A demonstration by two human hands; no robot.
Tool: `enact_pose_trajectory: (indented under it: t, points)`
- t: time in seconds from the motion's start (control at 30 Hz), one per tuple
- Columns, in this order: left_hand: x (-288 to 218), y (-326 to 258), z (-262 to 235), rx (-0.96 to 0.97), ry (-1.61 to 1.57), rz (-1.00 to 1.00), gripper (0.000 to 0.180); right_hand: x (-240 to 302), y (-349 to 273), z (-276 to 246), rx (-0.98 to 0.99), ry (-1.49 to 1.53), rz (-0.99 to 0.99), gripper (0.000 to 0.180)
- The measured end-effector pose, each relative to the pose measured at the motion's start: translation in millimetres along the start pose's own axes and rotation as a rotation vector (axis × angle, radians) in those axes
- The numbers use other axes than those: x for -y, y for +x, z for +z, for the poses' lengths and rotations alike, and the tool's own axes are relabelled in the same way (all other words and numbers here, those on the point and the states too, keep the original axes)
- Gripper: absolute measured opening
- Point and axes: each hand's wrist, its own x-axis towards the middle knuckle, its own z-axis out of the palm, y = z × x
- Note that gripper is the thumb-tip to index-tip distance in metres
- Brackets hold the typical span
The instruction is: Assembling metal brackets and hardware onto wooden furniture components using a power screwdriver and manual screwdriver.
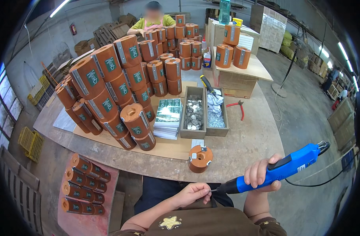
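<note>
My right hand (262,173) is wrapped round a blue electric screwdriver (296,160), held sideways over my lap with its black nose to the left. At the end of its thin metal bit (214,190), the fingers of my left hand (195,194) are pinched together; whatever they grip there is too small to make out. Just beyond both hands, a single orange-brown cylinder (200,162) with a hole in its top and metal pieces on its rim stands at the table's near edge. It touches neither hand.
Tall stacks of labelled cylinders (109,94) fill the table's left. A pile of green-and-white leaflets (168,118) lies beside two wooden trays (193,133) of small metal parts. Red pliers (240,108) lie to their right. More cylinders (83,185) rest on a low reddish board. Across the table is another person (151,21).
</note>
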Motion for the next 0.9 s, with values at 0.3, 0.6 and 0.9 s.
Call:
enact_pose_trajectory:
  t: [0.3, 0.6, 0.9]
  points:
    - [-4.2, -3.5, -1.9, -0.017, -0.145, -0.045, 0.014, -3.9, -4.9, -1.4, -0.016, 0.050, -0.022, 0.051]
    - [2.7, -6.0, 5.7, -0.172, -0.033, 0.040, 0.016, 4.3, -16.8, 16.7, -0.085, -0.217, -0.047, 0.055]
    - [-4.1, 0.3, 9.7, -0.266, 0.221, 0.148, 0.017, -7.7, -12.8, 20.3, -0.370, -0.336, -0.065, 0.052]
